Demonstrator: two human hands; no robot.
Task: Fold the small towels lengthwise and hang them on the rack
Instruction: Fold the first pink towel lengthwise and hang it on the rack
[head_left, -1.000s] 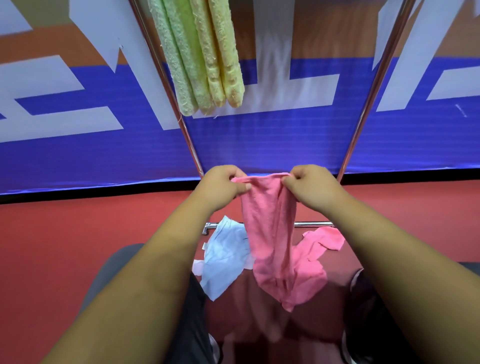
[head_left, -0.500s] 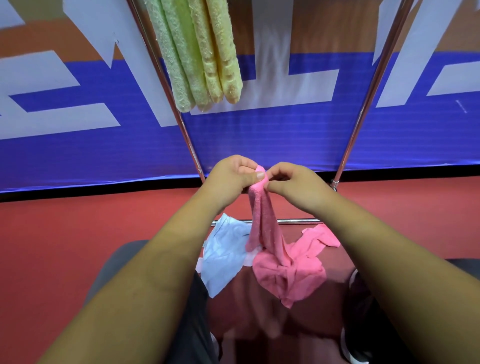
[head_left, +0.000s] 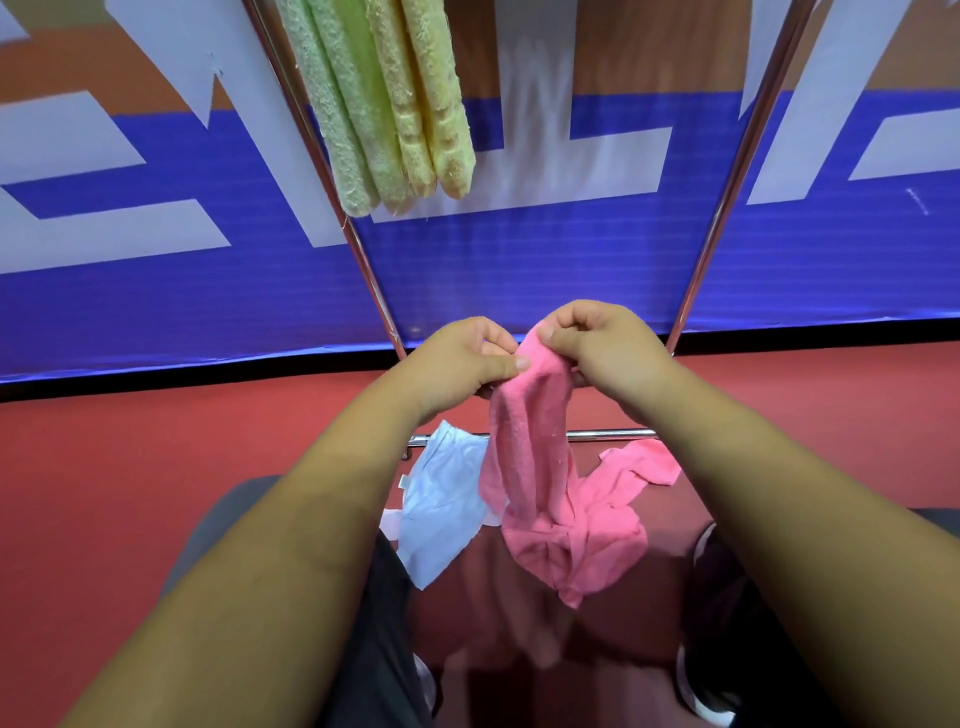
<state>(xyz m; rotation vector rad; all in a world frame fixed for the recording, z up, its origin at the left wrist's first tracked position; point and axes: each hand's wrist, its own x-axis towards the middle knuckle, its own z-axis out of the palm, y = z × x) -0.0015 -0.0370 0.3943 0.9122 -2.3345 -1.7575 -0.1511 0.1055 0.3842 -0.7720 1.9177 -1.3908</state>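
The rack (head_left: 727, 208) is cut off above. The left hand (head_left: 462, 364) and right hand (head_left: 605, 348) sit close together, each grip pinching the top of the pink towel (head_left: 530, 457).

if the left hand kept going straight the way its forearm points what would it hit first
The left hand meets the pink towel it pinches, then at once the right hand pinching the same top end. Past those, perhaps the rack's right pole, though depth is unclear.
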